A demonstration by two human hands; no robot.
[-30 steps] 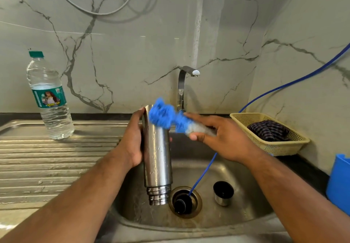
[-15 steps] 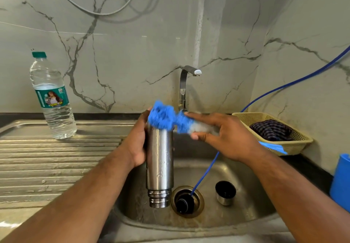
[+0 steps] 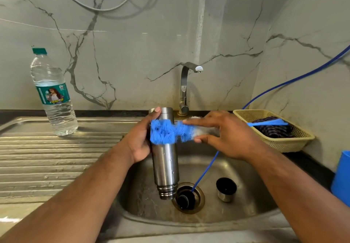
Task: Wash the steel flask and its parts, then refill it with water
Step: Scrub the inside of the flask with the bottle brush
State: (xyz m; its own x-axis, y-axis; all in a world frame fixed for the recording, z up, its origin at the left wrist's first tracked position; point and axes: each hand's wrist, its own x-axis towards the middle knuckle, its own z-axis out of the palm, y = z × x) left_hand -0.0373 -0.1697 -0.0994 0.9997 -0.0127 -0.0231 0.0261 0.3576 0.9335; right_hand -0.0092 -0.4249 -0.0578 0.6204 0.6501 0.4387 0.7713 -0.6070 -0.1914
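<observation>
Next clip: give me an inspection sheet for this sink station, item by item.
Surface: steel sink with ribbed drainboard.
Job's things: steel flask held mouth-down over the sink; blue brush across its upper body; cap open-side up in the sink.
Clutter: plastic bottle on the drainboard; basket holding checked cloth; blue container at right edge.
Grippers: left hand grips the flask; right hand pinches the brush.
Cables: blue hose runs into the drain; grey cable on the wall.
Surroundings: marble-look wall; tap, no water seen running.
</observation>
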